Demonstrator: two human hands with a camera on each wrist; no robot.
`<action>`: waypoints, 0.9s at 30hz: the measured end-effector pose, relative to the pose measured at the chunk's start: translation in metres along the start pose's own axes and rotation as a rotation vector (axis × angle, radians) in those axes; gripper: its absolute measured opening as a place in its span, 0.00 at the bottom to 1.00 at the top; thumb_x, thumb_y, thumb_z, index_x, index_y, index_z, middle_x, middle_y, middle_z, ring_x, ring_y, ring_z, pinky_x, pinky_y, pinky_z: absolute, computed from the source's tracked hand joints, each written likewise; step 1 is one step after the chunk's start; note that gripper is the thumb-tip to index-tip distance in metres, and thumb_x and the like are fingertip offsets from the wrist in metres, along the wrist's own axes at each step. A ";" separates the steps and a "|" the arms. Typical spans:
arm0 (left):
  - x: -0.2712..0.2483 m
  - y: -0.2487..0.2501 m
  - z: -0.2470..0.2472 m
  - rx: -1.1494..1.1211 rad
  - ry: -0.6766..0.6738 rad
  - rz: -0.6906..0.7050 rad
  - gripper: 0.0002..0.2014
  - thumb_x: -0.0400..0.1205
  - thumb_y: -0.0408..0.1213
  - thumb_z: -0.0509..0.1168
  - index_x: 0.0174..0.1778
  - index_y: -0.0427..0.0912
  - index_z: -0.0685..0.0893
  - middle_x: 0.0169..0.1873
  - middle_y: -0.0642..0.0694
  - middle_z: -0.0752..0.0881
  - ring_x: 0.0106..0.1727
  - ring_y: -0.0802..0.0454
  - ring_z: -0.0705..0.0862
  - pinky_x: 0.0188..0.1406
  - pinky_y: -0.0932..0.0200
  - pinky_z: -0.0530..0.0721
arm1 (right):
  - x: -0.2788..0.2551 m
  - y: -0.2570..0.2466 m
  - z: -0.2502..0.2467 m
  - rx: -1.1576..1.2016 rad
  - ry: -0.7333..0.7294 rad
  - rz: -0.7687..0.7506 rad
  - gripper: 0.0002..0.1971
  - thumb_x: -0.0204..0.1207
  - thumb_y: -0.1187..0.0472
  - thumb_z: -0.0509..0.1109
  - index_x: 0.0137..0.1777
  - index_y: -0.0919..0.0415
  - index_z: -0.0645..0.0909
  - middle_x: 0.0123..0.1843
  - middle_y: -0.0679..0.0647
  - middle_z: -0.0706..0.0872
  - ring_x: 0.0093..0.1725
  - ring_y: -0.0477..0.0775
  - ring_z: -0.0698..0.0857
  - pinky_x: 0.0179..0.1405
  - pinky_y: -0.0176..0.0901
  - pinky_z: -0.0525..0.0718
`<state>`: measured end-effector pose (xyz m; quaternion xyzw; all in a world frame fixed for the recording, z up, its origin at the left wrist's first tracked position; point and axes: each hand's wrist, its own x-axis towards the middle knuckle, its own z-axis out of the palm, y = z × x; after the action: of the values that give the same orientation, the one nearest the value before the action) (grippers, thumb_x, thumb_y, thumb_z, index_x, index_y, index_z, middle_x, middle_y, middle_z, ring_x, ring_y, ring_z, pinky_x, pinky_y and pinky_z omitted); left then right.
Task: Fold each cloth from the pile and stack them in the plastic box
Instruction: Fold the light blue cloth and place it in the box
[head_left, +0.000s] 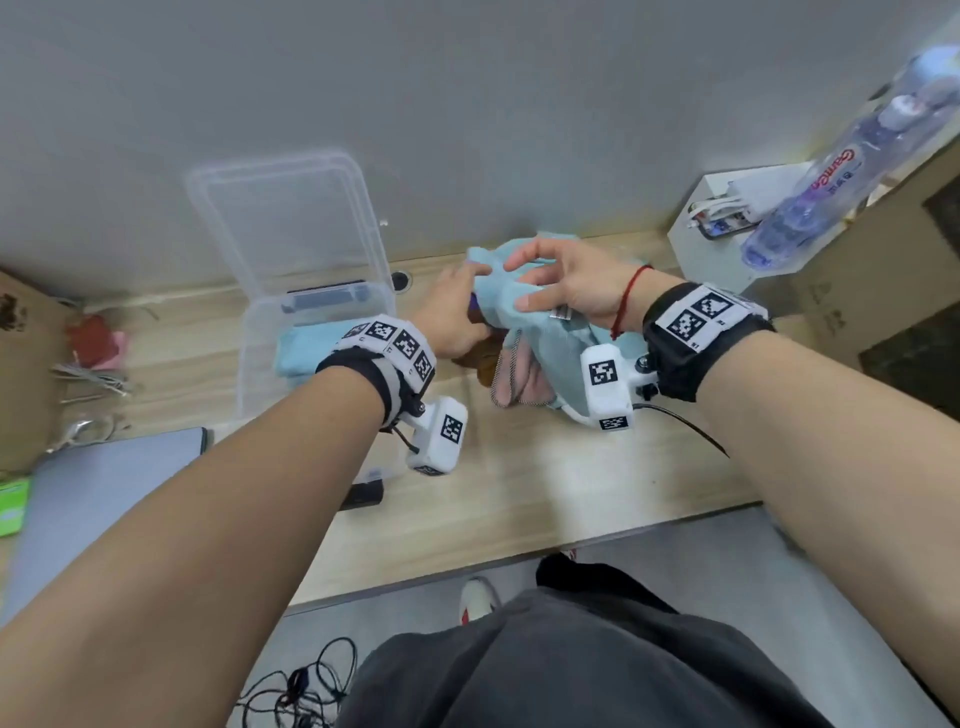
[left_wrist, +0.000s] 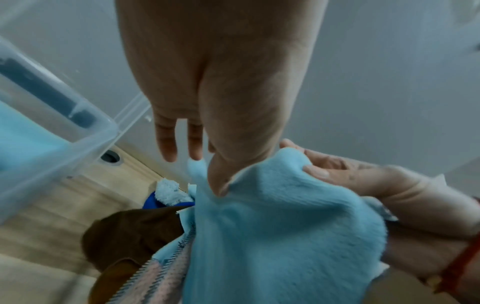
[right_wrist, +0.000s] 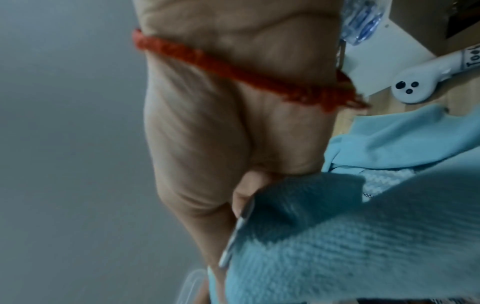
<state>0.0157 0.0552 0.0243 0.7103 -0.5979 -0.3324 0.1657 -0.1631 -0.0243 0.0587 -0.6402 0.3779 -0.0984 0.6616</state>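
A light blue cloth (head_left: 519, 312) (left_wrist: 285, 226) (right_wrist: 350, 246) is lifted above the pile near the back of the wooden table (head_left: 519, 493). My left hand (head_left: 457, 312) (left_wrist: 221, 123) pinches its left edge with the thumb. My right hand (head_left: 571, 288) (right_wrist: 221, 133) pinches its top right part, thumb on the fabric, other fingers spread. Under it lie a brown cloth (head_left: 485, 366) (left_wrist: 130, 232) and a pink cloth (head_left: 527, 382). The clear plastic box (head_left: 249, 364) (left_wrist: 64, 144) stands to the left, lid up, with one folded light blue cloth (head_left: 301, 348) inside.
A white box (head_left: 717, 244) with a water bottle (head_left: 831, 176) stands at the back right. A grey laptop (head_left: 104, 478) and a cardboard box (head_left: 21, 364) sit at the left. A small black object (head_left: 363, 493) lies in front of the plastic box.
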 end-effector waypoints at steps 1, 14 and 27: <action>-0.007 -0.004 -0.004 -0.002 0.036 0.032 0.44 0.71 0.35 0.76 0.81 0.48 0.61 0.74 0.40 0.67 0.76 0.43 0.68 0.77 0.49 0.67 | -0.007 -0.003 0.010 -0.017 -0.052 0.007 0.18 0.72 0.74 0.75 0.56 0.55 0.80 0.40 0.53 0.84 0.38 0.53 0.82 0.38 0.40 0.83; -0.071 -0.001 -0.008 0.048 -0.024 0.148 0.16 0.73 0.52 0.76 0.42 0.43 0.84 0.33 0.50 0.83 0.36 0.53 0.81 0.32 0.73 0.75 | -0.072 -0.016 0.021 -0.869 0.078 -0.009 0.13 0.72 0.49 0.78 0.54 0.50 0.86 0.48 0.51 0.88 0.48 0.50 0.85 0.53 0.43 0.81; -0.092 0.009 -0.031 0.293 -0.072 0.009 0.26 0.65 0.56 0.80 0.50 0.43 0.83 0.44 0.47 0.83 0.51 0.44 0.83 0.48 0.56 0.77 | -0.102 0.010 -0.022 -0.800 0.350 -0.064 0.12 0.78 0.47 0.71 0.46 0.56 0.86 0.30 0.50 0.80 0.31 0.49 0.75 0.30 0.41 0.73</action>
<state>0.0245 0.1363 0.0777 0.7118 -0.6488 -0.2660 0.0403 -0.2509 0.0226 0.0902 -0.8311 0.4725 -0.0719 0.2843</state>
